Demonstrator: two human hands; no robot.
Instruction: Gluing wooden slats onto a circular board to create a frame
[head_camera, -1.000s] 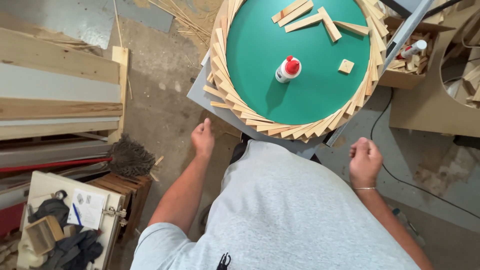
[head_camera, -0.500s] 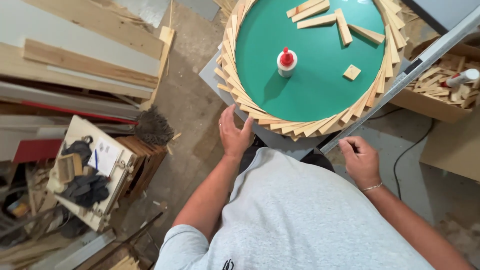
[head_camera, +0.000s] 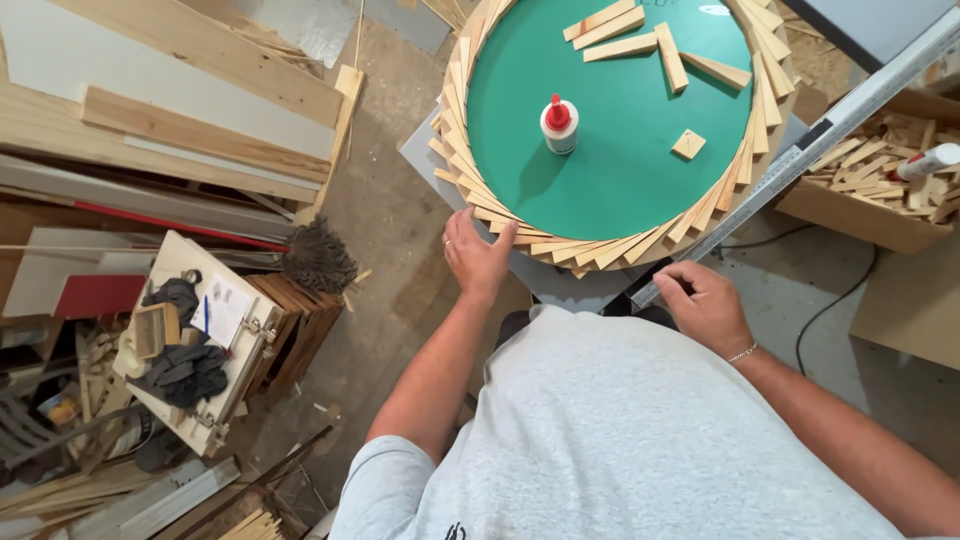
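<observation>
At the near edge of the green disc (head_camera: 620, 150), the left hand (head_camera: 478, 258) is laid open, fingers spread, on the ring of wooden slats (head_camera: 560, 243), which fans around the rim just ahead of it. The right hand (head_camera: 703, 303) is curled on the near end of a metal ruler (head_camera: 800, 160), whose long axis runs up-right. A glue bottle (head_camera: 559, 124) stands well beyond, with loose blocks (head_camera: 650, 45) farther off.
</observation>
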